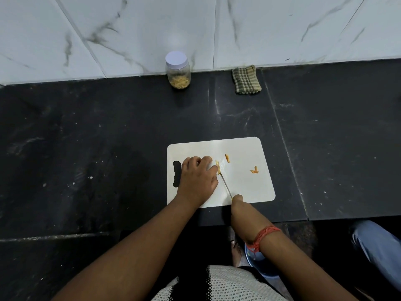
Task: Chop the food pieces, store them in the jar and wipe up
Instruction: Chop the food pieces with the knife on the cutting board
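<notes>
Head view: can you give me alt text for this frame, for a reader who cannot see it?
A right hand holds a knife over a food strip steadied by the left hand on a white cutting board. A lidded jar and folded checked cloth sit by the wall.
</notes>
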Tool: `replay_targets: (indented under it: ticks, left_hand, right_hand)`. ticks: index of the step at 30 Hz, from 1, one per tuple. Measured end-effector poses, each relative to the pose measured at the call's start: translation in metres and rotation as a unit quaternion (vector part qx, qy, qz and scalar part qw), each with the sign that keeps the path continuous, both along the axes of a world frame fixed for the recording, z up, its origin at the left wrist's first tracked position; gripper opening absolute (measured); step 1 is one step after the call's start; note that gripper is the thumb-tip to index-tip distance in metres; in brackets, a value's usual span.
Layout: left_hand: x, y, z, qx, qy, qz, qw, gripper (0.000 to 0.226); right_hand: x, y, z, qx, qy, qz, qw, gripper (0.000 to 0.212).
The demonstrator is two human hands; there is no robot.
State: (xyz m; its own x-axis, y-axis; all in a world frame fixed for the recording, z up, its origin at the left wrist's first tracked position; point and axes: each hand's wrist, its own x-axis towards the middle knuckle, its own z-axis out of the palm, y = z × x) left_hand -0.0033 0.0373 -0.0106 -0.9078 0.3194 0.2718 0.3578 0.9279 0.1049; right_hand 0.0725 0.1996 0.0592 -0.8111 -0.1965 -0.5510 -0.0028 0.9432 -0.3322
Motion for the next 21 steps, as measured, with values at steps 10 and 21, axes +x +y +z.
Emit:
replay_targets:
  ticks: [10, 21]
  left_hand:
    - [0.002, 0.001, -0.003, 0.002, -0.001, 0.006, 1.000, 0.016]
    - [0.009, 0.001, 0.006, -0.004, -0.007, -0.037, 0.999, 0.033]
  right_hand:
    - [0.003, 0.019, 0.016, -0.049, -0.071, -0.034, 0.996, 0.013]
    - [-0.014, 0.020, 0.020, -0.211, -0.078, -0.191, 0.956, 0.015]
